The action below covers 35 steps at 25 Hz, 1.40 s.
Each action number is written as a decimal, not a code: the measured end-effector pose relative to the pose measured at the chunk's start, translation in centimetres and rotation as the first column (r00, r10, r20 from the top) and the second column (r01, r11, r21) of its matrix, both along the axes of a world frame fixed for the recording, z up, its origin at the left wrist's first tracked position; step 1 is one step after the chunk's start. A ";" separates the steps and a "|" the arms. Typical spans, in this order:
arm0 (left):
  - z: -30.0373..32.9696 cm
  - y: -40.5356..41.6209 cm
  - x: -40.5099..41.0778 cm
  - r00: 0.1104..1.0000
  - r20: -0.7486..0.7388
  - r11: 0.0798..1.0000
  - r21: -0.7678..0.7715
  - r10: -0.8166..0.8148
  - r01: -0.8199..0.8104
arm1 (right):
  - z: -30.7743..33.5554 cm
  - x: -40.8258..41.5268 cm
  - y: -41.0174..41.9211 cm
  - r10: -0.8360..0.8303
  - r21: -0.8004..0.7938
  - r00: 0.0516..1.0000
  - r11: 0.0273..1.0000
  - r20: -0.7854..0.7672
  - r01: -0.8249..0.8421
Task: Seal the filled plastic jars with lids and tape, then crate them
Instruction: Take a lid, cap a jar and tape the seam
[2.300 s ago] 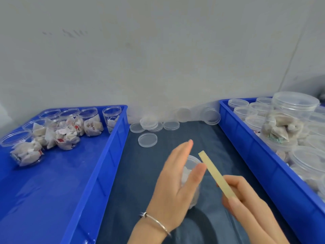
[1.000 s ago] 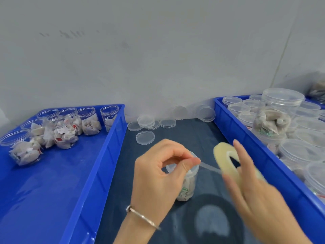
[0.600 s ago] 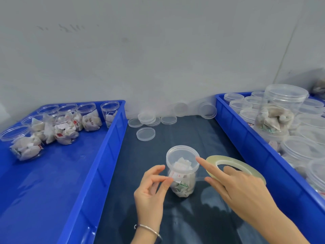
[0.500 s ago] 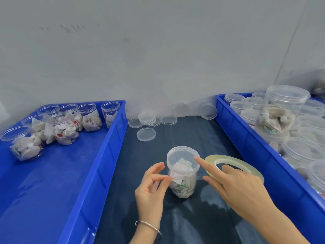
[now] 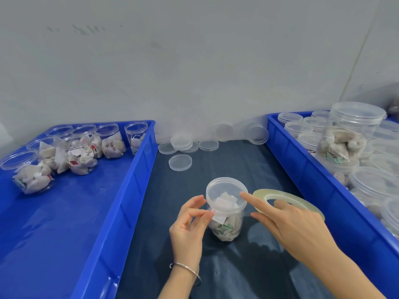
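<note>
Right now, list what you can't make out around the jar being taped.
Head view only:
- Clear tape strip: not discernible between the left hand and the jar; too thin and transparent.
- Tape roll: near side covered by the right hand.
- Labels inside the jar: print too small.
- Right crate: far side cut by the frame edge.

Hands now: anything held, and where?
Left hand pinches something at the lidded jar just under its lid; likely clear tape, unclear. Right hand has the tape roll ringed on its fingers.
</note>
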State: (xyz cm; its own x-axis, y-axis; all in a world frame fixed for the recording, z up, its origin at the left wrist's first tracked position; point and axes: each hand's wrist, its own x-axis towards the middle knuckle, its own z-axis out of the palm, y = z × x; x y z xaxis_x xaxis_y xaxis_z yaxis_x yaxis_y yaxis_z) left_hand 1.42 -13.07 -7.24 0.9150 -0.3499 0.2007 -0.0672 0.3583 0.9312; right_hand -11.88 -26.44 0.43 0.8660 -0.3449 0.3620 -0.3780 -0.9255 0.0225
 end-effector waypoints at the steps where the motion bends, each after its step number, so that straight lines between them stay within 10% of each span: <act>1: 0.0 -0.1 0.0 1.000 -0.001 1.000 -0.005 -0.004 0.004 | 0.0 0.0 0.0 0.000 -0.002 1.000 1.000 0.006 0.000; 21: 0.7 -0.5 4.4 0.968 0.145 0.971 0.157 -0.203 0.180 | -2.9 0.7 -1.8 0.040 0.026 0.995 0.999 -0.097 -0.038; 29: 3.4 -1.1 4.2 0.664 0.424 0.717 0.650 -0.616 0.250 | -3.1 1.0 -2.2 0.029 -0.015 0.989 0.999 -0.148 -0.032; 35: 2.5 -2.5 3.3 0.743 0.516 0.858 0.491 -0.427 0.152 | -2.7 -0.5 -4.4 0.049 0.192 0.982 0.981 -0.181 -0.014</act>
